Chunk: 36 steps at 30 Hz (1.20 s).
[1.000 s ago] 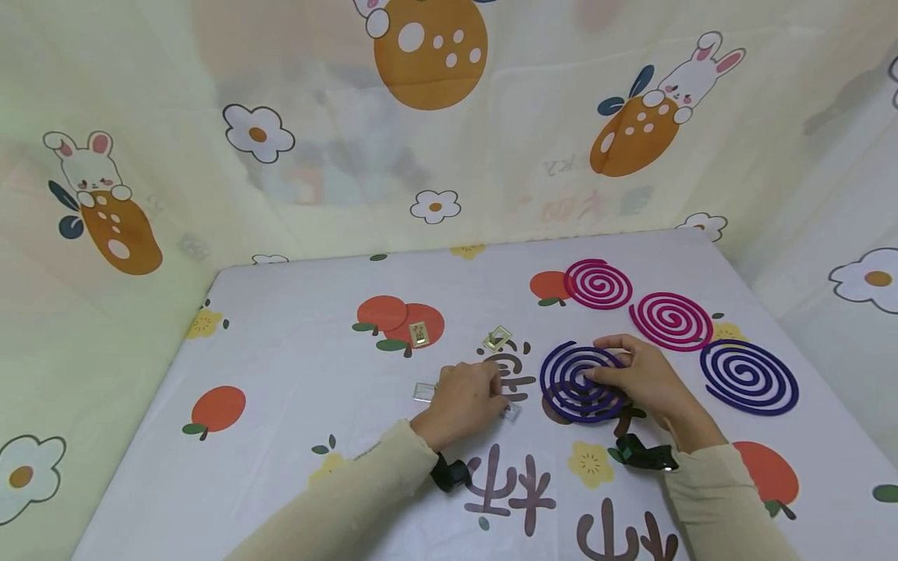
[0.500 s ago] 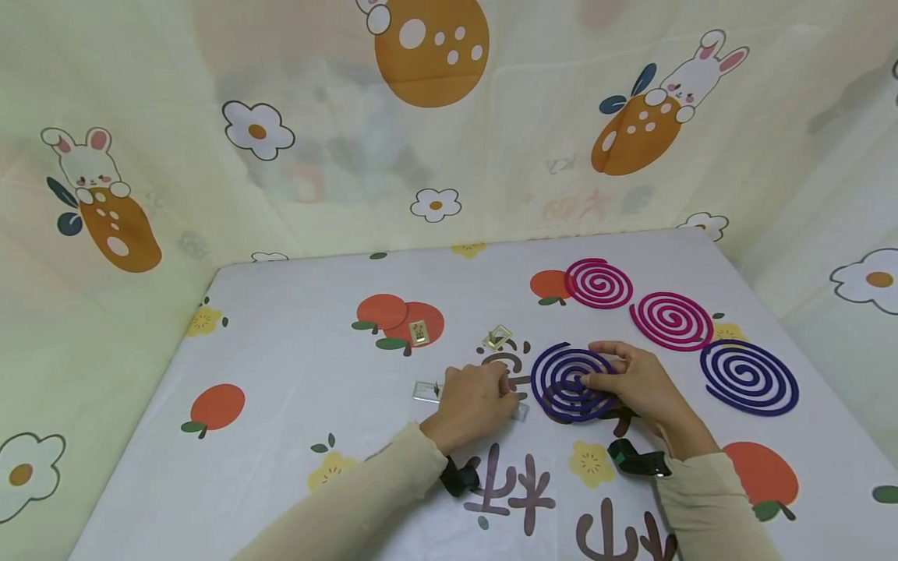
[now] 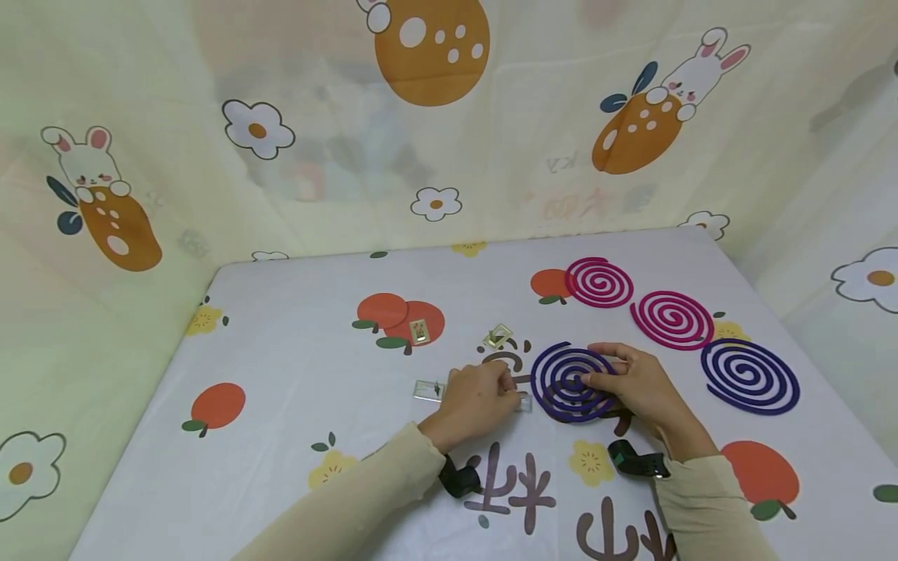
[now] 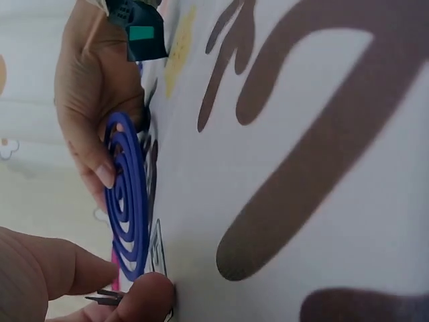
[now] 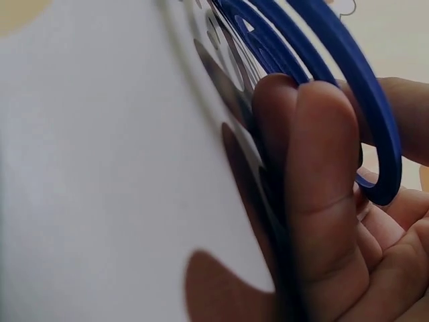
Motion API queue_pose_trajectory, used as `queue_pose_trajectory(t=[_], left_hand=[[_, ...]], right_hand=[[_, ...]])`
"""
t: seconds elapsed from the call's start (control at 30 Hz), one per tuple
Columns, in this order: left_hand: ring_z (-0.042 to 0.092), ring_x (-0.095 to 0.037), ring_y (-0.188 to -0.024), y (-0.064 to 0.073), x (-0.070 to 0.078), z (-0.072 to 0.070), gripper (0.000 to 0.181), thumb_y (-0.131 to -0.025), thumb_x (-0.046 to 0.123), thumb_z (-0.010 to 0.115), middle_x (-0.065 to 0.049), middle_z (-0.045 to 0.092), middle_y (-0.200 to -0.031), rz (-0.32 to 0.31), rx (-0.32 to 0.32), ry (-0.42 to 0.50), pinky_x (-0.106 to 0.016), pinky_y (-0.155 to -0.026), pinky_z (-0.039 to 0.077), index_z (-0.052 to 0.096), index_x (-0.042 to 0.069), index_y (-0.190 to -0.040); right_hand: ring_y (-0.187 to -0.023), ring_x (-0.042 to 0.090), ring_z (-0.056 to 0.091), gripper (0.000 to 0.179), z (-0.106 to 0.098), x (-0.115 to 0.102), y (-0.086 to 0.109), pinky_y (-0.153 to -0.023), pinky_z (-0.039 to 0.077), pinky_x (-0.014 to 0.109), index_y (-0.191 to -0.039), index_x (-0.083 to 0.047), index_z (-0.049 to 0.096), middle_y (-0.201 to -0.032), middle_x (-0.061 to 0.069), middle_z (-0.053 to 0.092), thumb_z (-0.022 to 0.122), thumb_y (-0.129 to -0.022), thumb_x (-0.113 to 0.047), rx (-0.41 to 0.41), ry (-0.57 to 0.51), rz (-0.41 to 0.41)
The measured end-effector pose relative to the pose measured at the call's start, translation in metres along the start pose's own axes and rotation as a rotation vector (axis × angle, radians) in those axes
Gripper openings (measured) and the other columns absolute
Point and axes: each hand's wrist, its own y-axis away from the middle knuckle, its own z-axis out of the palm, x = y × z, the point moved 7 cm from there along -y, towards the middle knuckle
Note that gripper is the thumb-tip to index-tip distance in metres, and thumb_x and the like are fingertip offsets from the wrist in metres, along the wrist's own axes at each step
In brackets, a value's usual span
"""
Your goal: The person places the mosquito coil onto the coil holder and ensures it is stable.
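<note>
My right hand (image 3: 641,386) holds a dark blue mosquito coil (image 4: 138,201) by its right side, thumb on top and fingers beneath, a little above the table. In the right wrist view, the fingers (image 5: 325,147) lie under the coil (image 5: 375,114). My left hand (image 3: 473,405) is just left of the coil and pinches a small silver metal coil stand (image 3: 525,403). Thin prongs of that stand (image 4: 106,298) show between thumb and finger in the left wrist view; its flat frame lies close to the table, near the coil's edge. Most of the stand is hidden by the hand.
Another silver stand (image 3: 426,390) lies left of my left hand. Two gold-coloured stands (image 3: 418,333) lie farther back. Two pink coils (image 3: 672,319) and a second blue coil (image 3: 749,351) lie at the right. A printed cloth covers the table (image 3: 281,343).
My right hand has moved slightly left with the blue coil, and my left hand has shifted slightly right with the silver stand, so the two are closer. Over the last half second little moves.
</note>
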Motion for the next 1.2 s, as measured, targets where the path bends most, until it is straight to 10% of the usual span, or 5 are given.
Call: queue_pose_trajectory(t=[0.23, 0.53, 1.2], left_hand=[[0.056, -0.008, -0.069, 0.013, -0.005, -0.005, 0.020, -0.096, 0.035, 0.071, 0.010, 0.062, -0.073, 0.000, 0.001, -0.041, -0.037, -0.081, 0.039, 0.069, 0.015, -0.100], [0.059, -0.026, -0.122, 0.041, 0.004, -0.003, 0.035, -0.102, 0.041, 0.061, -0.003, 0.065, -0.134, 0.235, -0.014, -0.476, -0.054, -0.109, 0.040, 0.074, 0.019, -0.126], [0.025, -0.037, -0.157, 0.061, 0.003, 0.014, 0.074, -0.101, 0.058, 0.058, -0.011, 0.025, -0.172, 0.166, -0.270, -0.375, -0.066, -0.122, 0.022, 0.040, 0.022, -0.162]], right_hand=[[-0.072, 0.024, 0.074, 0.067, -0.002, 0.001, -0.001, -0.046, 0.056, 0.049, -0.154, -0.003, 0.044, -0.110, 0.017, 0.077, 0.075, -0.097, -0.016, 0.002, -0.008, 0.004], [-0.072, 0.023, 0.074, 0.065, -0.004, 0.002, 0.001, -0.040, 0.052, 0.044, -0.154, -0.005, 0.044, -0.105, 0.010, 0.077, 0.075, -0.097, -0.017, 0.002, -0.072, -0.001], [-0.101, 0.014, 0.075, 0.064, 0.011, 0.000, 0.002, -0.084, 0.062, 0.033, -0.155, -0.001, 0.039, -0.119, 0.003, 0.076, 0.071, -0.100, -0.010, -0.057, -0.313, -0.072]])
